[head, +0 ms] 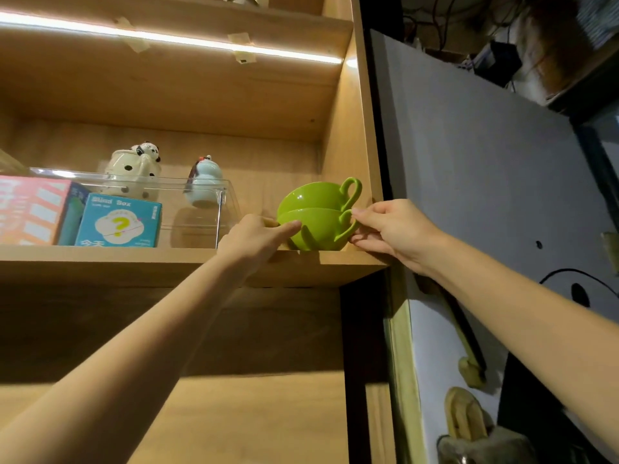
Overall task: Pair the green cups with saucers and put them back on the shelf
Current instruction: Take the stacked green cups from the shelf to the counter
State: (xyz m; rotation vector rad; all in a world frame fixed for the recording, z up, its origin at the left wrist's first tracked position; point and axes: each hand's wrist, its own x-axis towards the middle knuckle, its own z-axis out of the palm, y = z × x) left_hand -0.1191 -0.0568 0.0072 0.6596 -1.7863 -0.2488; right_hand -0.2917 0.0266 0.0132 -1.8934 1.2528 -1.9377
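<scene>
Two green cups are nested one inside the other at the right end of the wooden shelf [167, 266]. The upper green cup [315, 195] tilts slightly, its handle up and to the right. The lower green cup [320, 229] rests on the shelf board. My left hand [258, 237] touches the lower cup's left side with its fingertips. My right hand [388, 229] pinches the lower cup's handle from the right. No saucers are in view.
A clear plastic bin [201, 209] stands left of the cups, with a spotted dog teapot [134, 172] and a pale blue figurine [204, 182] behind it. Blind boxes [119, 224] sit further left. The cabinet's side wall [355, 145] is right beside the cups.
</scene>
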